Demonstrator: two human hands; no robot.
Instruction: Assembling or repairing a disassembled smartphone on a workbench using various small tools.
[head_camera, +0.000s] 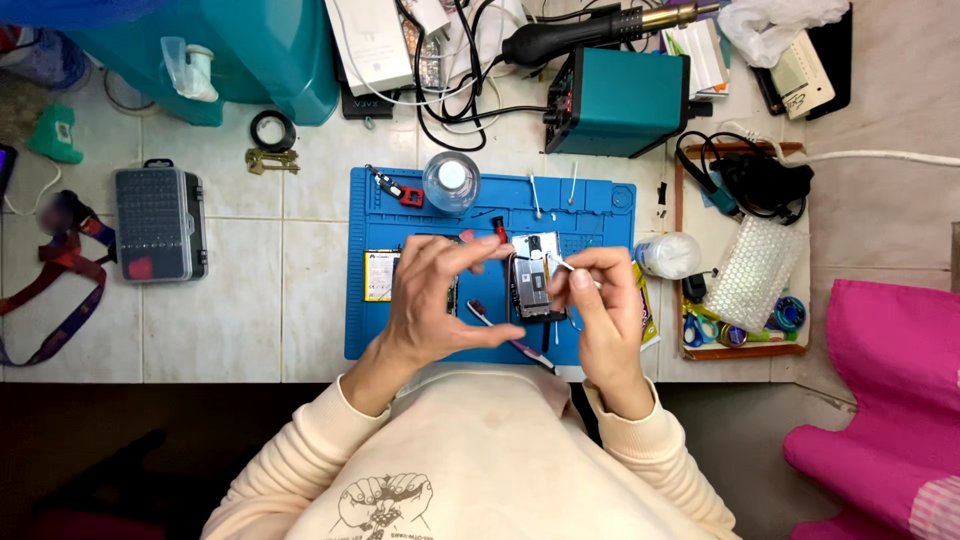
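An opened phone (531, 283) lies on a blue work mat (590, 215), its inner parts facing up. My right hand (600, 300) pinches a thin white cotton swab (560, 263) whose tip rests on the phone's upper part. My left hand (440, 295) hovers just left of the phone with fingers spread, thumb and forefinger reaching toward its top and bottom edges; it holds nothing that I can see. A flat battery with a yellow label (380, 275) lies under and left of the left hand. A toothbrush (500, 330) lies on the mat below the hands.
On the mat's top edge stand a clear round bottle (451, 182), a small red tool (497, 229) and two swabs (553, 190). A teal hot-air station (620, 100) stands behind. A grey bit case (158, 222) lies left, a wooden tray (745, 350) with bubble wrap right.
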